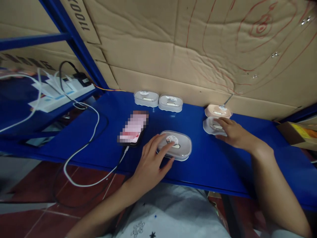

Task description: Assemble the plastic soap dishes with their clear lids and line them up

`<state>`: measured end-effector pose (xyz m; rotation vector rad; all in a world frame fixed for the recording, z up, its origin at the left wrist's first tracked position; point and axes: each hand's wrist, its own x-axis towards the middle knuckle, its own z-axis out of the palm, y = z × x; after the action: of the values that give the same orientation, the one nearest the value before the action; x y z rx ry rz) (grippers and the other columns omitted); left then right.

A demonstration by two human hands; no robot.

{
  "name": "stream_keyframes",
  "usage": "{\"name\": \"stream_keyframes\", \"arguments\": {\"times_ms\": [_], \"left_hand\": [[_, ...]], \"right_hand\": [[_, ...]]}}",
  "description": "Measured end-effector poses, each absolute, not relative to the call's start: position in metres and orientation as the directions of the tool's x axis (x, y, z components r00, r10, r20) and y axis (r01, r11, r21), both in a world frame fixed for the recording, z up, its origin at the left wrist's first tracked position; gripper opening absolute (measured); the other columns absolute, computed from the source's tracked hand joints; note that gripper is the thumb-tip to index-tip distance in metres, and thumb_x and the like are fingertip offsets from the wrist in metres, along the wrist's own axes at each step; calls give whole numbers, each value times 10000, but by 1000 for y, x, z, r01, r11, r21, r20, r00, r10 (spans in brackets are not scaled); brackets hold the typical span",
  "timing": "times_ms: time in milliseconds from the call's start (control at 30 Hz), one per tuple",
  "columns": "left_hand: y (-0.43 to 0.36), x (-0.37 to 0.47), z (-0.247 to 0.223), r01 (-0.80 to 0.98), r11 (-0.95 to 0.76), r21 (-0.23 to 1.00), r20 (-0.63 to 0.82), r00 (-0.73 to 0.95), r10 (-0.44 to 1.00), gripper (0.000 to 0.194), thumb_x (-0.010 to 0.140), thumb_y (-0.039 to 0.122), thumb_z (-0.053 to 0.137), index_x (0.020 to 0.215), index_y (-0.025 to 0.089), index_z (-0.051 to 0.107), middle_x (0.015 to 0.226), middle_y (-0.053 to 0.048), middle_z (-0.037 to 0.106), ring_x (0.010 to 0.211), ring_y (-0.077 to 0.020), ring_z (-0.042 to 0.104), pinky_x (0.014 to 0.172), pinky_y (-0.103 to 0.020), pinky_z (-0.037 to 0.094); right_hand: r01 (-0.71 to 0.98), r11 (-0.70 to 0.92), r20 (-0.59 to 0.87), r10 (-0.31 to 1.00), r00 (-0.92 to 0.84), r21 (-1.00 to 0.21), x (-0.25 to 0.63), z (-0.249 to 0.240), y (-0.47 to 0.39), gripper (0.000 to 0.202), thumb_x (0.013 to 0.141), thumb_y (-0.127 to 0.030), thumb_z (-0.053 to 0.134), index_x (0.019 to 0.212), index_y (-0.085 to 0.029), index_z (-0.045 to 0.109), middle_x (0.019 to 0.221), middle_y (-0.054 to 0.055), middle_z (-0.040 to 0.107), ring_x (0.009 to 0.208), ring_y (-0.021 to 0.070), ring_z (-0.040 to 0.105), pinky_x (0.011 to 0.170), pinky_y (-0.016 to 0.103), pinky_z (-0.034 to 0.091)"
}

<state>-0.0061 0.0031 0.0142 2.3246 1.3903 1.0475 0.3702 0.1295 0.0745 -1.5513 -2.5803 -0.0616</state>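
A grey oval lunch box (183, 140) with a clear lid, a round sticker and a pale handle-like piece on top lies near the front of the blue table. My left hand (154, 157) rests on its left side, fingers spread, index fingertip on the lid by the sticker and thumb beside the near edge. Farther right, my right hand (234, 134) has its fingers and thumb around a second grey lunch box (209, 125). Directly behind that one stands a pinkish lunch box (210, 109). Two more grey boxes, a left one (146, 99) and a right one (170, 104), sit side by side at the back.
A phone (133, 129) with a blurred screen lies left of the near box, plugged into a white cable (95, 183). Power strips (61, 96) with plugs are at the far left. A cardboard wall (153, 49) closes the back; an open carton (294, 135) stands right.
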Motion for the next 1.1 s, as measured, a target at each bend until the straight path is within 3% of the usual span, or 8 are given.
{"name": "stream_keyframes", "arguments": {"times_ms": [133, 333, 433, 500, 600, 767, 900, 1100], "left_hand": [[2, -5, 18, 677, -536, 505, 471, 304, 828, 509, 1003, 259, 645, 1495, 325, 533, 1612, -125, 460, 1508, -364, 417, 1239, -573, 357], [2, -7, 19, 662, -498, 561, 425, 286, 859, 539, 1002, 281, 656, 1515, 351, 508, 1621, -134, 421, 1483, -375, 435, 1226, -587, 359], [3, -10, 17, 647, -396, 651, 332, 227, 916, 659, 985, 376, 697, 1581, 382, 415, 1728, -142, 256, 1503, -404, 416, 1215, -617, 357], [5, -13, 14, 609, -350, 712, 271, 221, 937, 818, 953, 449, 739, 1639, 393, 297, 1767, -151, 194, 1556, -426, 352, 1238, -635, 316], [8, -16, 12, 551, -325, 769, 224, 244, 944, 975, 933, 481, 764, 1679, 379, 144, 1742, -163, 301, 1592, -402, 325, 1263, -609, 294], [8, -18, 14, 580, -292, 761, 185, 239, 953, 1077, 851, 432, 860, 1668, 351, 162, 1683, -149, 428, 1525, -378, 449, 1233, -569, 376], [2, -21, 18, 618, -302, 726, 170, 265, 949, 1115, 817, 368, 889, 1661, 350, 160, 1687, -144, 425, 1529, -377, 447, 1231, -587, 390], [-4, -27, 21, 642, -328, 693, 125, 341, 932, 1075, 812, 350, 891, 1642, 331, 208, 1693, -152, 411, 1533, -381, 435, 1226, -606, 399]], "right_hand": [[766, 636, 164, 768, -619, -88, 320, 62, 130, 606, 1009, -226, 519, 1610, -230, 445, 1643, 156, 491, 1503, 371, 499, 1200, 614, 473], [802, 571, 432, 776, -460, -172, 274, 53, 146, 592, 1086, -292, 468, 1662, -202, 360, 1723, 165, 369, 1621, 387, 290, 1290, 702, 285], [603, 712, 325, 701, -635, -360, 269, 54, 125, 590, 1114, -410, 463, 1678, -310, 318, 1727, 109, 379, 1609, 315, 344, 1288, 639, 339], [474, 743, 202, 615, -762, -473, 263, 55, 104, 731, 1048, -531, 600, 1684, -340, 294, 1741, 105, 352, 1605, 314, 353, 1267, 600, 393], [425, 732, 137, 570, -810, -532, 253, 55, 83, 965, 879, -580, 813, 1675, -324, 331, 1745, 141, 327, 1596, 362, 361, 1248, 585, 425], [293, 699, 271, 576, -771, -652, 257, 49, 97, 759, 927, -462, 785, 1595, -311, 459, 1588, 119, 558, 1410, 319, 607, 1151, 501, 548], [456, 701, 312, 678, -666, -548, 260, 37, 130, 700, 945, -501, 751, 1559, -296, 484, 1622, 146, 505, 1502, 350, 500, 1217, 599, 441], [625, 731, 282, 682, -675, -273, 225, 28, 161, 704, 1000, -537, 661, 1612, -264, 444, 1729, 150, 355, 1618, 408, 279, 1267, 681, 291]]}}
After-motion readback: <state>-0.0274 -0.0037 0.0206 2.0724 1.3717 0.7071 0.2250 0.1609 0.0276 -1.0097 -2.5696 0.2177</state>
